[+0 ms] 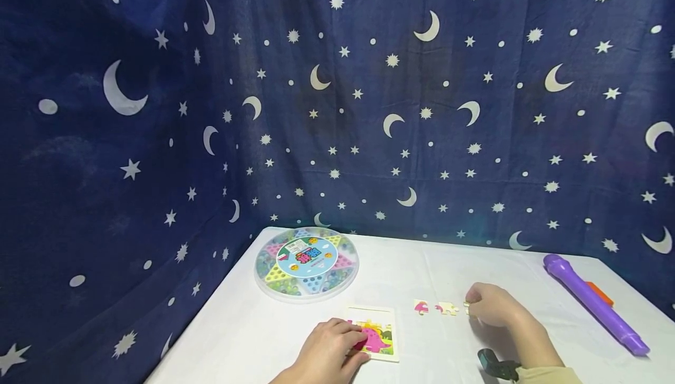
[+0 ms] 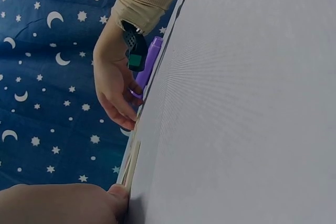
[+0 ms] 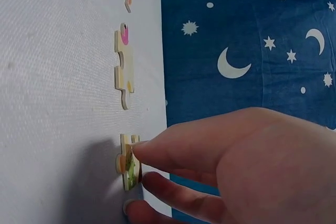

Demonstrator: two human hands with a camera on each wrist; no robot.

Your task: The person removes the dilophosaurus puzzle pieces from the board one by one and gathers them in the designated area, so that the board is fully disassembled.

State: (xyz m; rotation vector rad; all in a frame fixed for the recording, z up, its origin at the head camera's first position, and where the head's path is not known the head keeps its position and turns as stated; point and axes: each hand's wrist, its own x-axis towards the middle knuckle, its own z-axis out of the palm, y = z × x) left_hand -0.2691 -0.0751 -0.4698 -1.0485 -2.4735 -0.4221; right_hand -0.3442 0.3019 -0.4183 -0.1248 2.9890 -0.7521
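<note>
- Your right hand (image 1: 493,303) has a pinch on a green-marked puzzle piece (image 3: 129,169), thumb on one side, fingers on the other. That piece is off to the right of the puzzle board, right at your fingertips.
- Your left hand (image 1: 329,346) is gripping the left side of the puzzle board (image 1: 395,343), fingers bent over the top and thumb at the near edge. You can see a pink dinosaur picture on it, partly under your fingers.
- Two loose ones sit between the board and your pinch: a pink piece (image 1: 421,307) just right of the board, then a pale piece (image 1: 447,308) a bit further right.
- There's a dark wrist device (image 1: 495,365) on your right wrist, also right of the board.
- All this is on a white table (image 1: 448,349).
- Behind the board and to its left you've got a round clear game case (image 1: 307,264) with a star pattern.
- Well to the board's right lies a purple stick (image 1: 596,303), with an orange thing (image 1: 601,294) just beside it.
- Past the table, beyond the board, hangs a dark blue curtain (image 1: 369,108) with moons and stars.
</note>
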